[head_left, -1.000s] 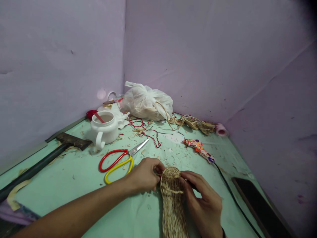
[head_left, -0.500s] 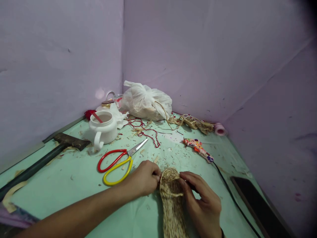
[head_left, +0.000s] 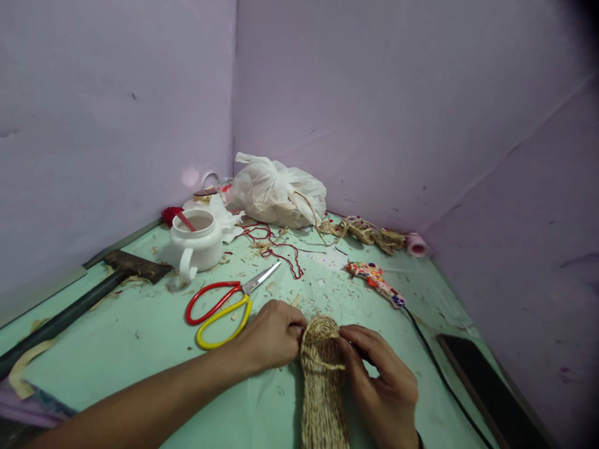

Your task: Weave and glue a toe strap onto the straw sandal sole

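Observation:
A long woven jute piece (head_left: 322, 386) with a rounded far end lies on the green table (head_left: 140, 337) in front of me. My left hand (head_left: 271, 337) is closed on its left edge near the rounded tip, fingers pinched. My right hand (head_left: 386, 386) grips the right edge, fingers curled against the weave. A loose jute strand crosses the piece between the two hands.
Red-and-yellow scissors (head_left: 224, 304) lie just left of my hands. Behind them stand a white teapot (head_left: 196, 245), a plastic bag (head_left: 278, 190), red thread (head_left: 276, 246) and jute scraps (head_left: 369, 234). A patterned glue gun (head_left: 377, 282) with black cord lies right; a hammer (head_left: 79, 299) lies left; a dark phone (head_left: 491, 393) lies near the right edge.
Both hands have stayed on the jute piece, shifting only slightly around its rounded end. The view has wobbled a little.

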`<state>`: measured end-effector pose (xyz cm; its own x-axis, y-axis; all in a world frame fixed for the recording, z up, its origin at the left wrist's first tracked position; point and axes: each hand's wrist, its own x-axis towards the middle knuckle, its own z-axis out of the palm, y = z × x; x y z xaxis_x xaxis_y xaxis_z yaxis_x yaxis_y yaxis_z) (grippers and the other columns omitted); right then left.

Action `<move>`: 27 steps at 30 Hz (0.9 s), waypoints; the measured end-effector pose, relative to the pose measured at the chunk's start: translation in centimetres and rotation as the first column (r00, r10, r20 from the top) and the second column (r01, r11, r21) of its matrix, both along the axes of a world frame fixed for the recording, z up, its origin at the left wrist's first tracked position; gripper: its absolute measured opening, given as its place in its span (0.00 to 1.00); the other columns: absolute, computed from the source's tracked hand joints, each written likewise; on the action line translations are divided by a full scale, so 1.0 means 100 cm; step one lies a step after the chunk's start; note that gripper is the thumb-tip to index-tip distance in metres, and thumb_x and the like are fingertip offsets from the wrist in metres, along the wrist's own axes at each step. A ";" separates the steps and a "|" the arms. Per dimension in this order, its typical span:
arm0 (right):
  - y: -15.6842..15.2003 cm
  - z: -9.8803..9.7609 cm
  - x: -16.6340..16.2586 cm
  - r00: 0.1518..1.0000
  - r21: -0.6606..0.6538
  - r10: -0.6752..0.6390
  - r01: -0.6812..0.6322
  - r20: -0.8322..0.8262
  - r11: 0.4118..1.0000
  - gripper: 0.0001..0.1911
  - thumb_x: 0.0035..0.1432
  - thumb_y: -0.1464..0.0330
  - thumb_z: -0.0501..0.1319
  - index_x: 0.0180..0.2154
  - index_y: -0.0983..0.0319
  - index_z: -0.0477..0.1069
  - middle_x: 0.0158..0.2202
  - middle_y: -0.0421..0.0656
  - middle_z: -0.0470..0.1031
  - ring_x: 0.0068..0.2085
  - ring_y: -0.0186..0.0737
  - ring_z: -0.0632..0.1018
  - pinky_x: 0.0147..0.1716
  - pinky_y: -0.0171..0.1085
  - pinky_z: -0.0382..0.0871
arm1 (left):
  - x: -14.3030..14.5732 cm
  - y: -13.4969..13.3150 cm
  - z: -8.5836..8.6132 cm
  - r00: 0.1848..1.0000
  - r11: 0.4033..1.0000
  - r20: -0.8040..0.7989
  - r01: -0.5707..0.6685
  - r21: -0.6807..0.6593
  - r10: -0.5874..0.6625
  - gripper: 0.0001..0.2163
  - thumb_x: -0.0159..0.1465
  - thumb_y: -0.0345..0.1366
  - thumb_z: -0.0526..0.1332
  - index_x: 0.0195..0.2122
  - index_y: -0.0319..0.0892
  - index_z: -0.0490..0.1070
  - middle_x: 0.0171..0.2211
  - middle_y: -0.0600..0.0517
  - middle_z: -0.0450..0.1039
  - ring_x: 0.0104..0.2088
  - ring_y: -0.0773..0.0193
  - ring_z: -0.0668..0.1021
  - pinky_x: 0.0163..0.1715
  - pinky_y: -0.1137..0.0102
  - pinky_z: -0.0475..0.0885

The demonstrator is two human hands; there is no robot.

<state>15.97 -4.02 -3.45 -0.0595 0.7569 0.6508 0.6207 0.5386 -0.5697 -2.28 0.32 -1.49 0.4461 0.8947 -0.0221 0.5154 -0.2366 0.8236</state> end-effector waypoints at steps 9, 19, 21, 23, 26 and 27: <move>0.000 -0.001 -0.001 0.999 0.007 0.033 -0.033 0.009 0.999 0.09 0.53 0.77 0.60 0.37 0.61 0.71 0.34 0.44 0.73 0.35 0.36 0.75 0.32 0.34 0.72 | 0.000 0.001 -0.003 1.000 1.000 -0.030 -0.001 -0.003 0.001 0.14 0.52 0.26 0.52 0.29 0.40 0.77 0.27 0.51 0.76 0.29 0.65 0.74 0.30 0.74 0.64; 0.001 0.004 -0.001 0.999 0.025 0.046 -0.046 0.012 0.999 0.09 0.52 0.79 0.58 0.35 0.62 0.70 0.33 0.45 0.74 0.35 0.37 0.76 0.33 0.34 0.73 | 0.007 -0.001 0.011 0.982 0.993 0.168 -0.101 0.066 0.089 0.07 0.55 0.30 0.57 0.31 0.40 0.75 0.31 0.50 0.74 0.33 0.64 0.74 0.35 0.71 0.66; 0.001 0.005 -0.001 0.999 0.026 0.047 -0.047 -0.003 0.999 0.09 0.52 0.79 0.58 0.35 0.62 0.70 0.33 0.45 0.75 0.35 0.37 0.77 0.33 0.35 0.73 | 0.012 -0.001 0.013 0.980 0.999 0.194 -0.044 0.005 0.042 0.07 0.54 0.30 0.58 0.32 0.39 0.75 0.31 0.50 0.74 0.34 0.64 0.74 0.36 0.71 0.66; 0.001 0.006 -0.001 0.999 0.022 0.052 -0.051 -0.013 0.998 0.09 0.52 0.79 0.58 0.35 0.61 0.70 0.34 0.45 0.75 0.35 0.38 0.77 0.34 0.35 0.73 | 0.015 0.000 0.014 0.979 0.999 0.202 0.009 -0.036 -0.001 0.09 0.54 0.30 0.58 0.34 0.39 0.76 0.32 0.49 0.75 0.35 0.63 0.74 0.38 0.70 0.66; 0.001 0.008 -0.001 0.998 0.011 0.062 -0.062 -0.014 0.998 0.09 0.52 0.78 0.57 0.34 0.61 0.71 0.34 0.45 0.76 0.36 0.39 0.78 0.34 0.35 0.74 | 0.018 0.003 0.014 0.958 0.987 0.271 0.125 -0.101 -0.093 0.10 0.55 0.30 0.57 0.36 0.39 0.76 0.33 0.49 0.76 0.36 0.63 0.75 0.39 0.70 0.66; 0.001 0.009 -0.001 0.997 0.002 0.070 -0.070 -0.017 0.998 0.09 0.52 0.78 0.57 0.34 0.61 0.72 0.34 0.45 0.77 0.36 0.39 0.78 0.34 0.35 0.74 | 0.019 0.005 0.015 0.947 0.979 0.302 0.154 -0.135 -0.107 0.10 0.55 0.31 0.57 0.35 0.39 0.77 0.33 0.49 0.77 0.35 0.63 0.75 0.38 0.70 0.67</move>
